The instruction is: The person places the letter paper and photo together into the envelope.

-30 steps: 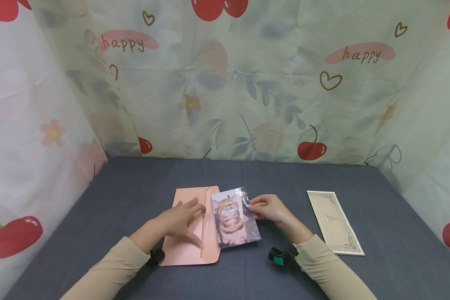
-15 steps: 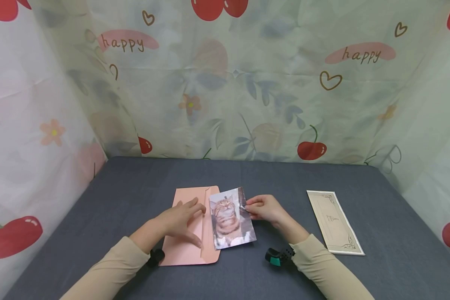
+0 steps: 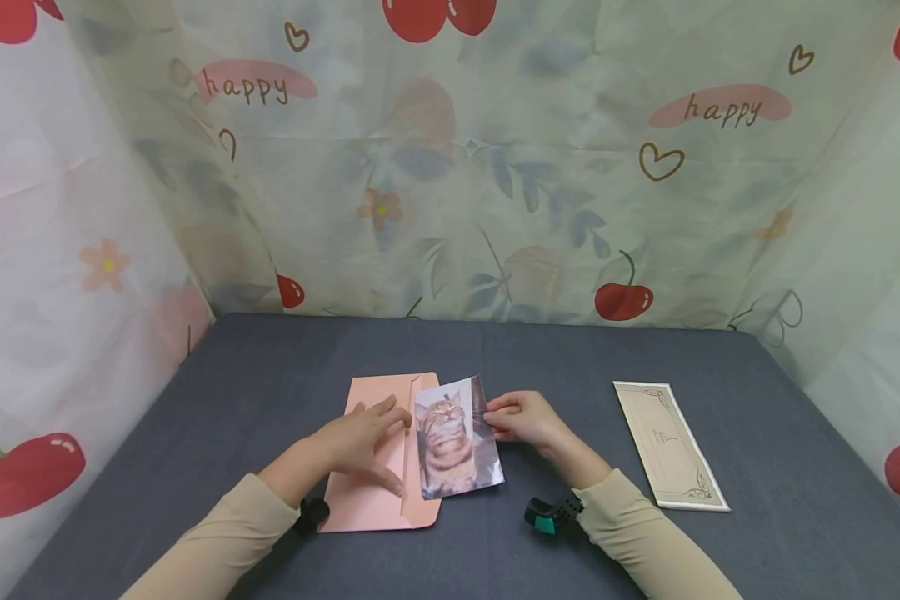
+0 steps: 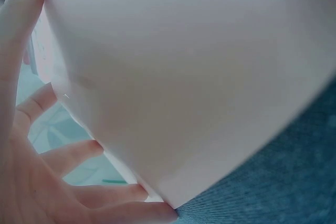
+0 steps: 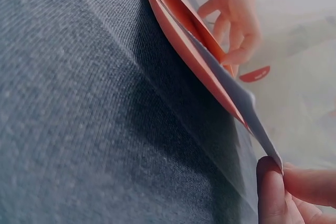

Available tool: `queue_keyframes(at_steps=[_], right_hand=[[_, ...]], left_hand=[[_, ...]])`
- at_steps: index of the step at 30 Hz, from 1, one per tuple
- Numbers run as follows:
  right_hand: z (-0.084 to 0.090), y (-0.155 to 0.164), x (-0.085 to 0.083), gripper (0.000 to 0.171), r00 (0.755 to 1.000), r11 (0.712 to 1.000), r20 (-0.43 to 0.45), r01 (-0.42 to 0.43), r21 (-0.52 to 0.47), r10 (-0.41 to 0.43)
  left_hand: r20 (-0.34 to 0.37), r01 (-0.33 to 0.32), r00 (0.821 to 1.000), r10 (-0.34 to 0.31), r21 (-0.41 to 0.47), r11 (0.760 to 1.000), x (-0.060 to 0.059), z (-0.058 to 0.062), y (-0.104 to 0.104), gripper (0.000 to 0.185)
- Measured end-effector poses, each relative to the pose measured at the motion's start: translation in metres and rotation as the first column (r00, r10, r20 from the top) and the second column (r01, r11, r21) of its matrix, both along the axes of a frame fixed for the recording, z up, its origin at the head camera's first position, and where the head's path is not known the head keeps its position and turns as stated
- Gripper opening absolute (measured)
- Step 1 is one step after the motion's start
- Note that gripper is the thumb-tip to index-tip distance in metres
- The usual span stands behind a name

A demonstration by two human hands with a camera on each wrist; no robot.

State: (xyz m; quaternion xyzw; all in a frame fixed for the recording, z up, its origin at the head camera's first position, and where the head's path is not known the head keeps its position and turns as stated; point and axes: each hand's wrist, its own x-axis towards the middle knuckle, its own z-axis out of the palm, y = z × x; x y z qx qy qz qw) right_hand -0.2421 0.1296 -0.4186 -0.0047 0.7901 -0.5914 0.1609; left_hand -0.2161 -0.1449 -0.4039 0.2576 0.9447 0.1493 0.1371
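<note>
A pink envelope (image 3: 367, 508) lies on the table with its mouth and flap (image 3: 422, 512) toward the right. My left hand (image 3: 371, 442) rests on its front with thumb and fingers spread, fingertips right at the mouth's edge. In the right wrist view the envelope's layers (image 5: 186, 51) gape apart. A cat photo (image 3: 450, 450) overlaps the flap, its left edge close to the mouth. My right hand (image 3: 528, 419) pinches the photo's right edge between thumb and fingers. In the right wrist view the photo (image 5: 236, 90) appears edge-on, slanting from the right fingertips toward the opening.
To the right lies a long cream card (image 3: 671, 446) with dark corner ornaments and a white border. The dark grey cloth of the table (image 3: 555, 350) meets a printed curtain (image 3: 480, 233) at the back and sides. Black bands are on both wrists.
My right hand has slid the photo a little to the left, further over the flap toward the envelope's mouth. My left hand and the envelope have stayed in place.
</note>
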Motion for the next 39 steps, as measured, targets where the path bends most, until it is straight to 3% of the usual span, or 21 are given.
queue_keyframes(at_steps=[15,28,39], right_hand=[[-0.002,-0.006,0.002,0.027,1.000,1.000,-0.001,-0.010,-0.014,0.010],[-0.002,-0.016,0.005,0.025,1.000,1.000,0.002,-0.008,-0.014,0.008],[0.003,-0.023,0.005,0.026,1.000,1.000,-0.005,-0.018,-0.025,0.017]], left_hand=[[-0.009,0.019,1.000,-0.018,0.019,1.000,0.000,0.000,0.001,0.077],[0.001,-0.010,1.000,0.010,-0.014,1.000,0.001,0.000,0.002,0.076],[0.012,-0.009,1.000,0.010,-0.024,1.000,-0.001,0.000,0.002,0.088]])
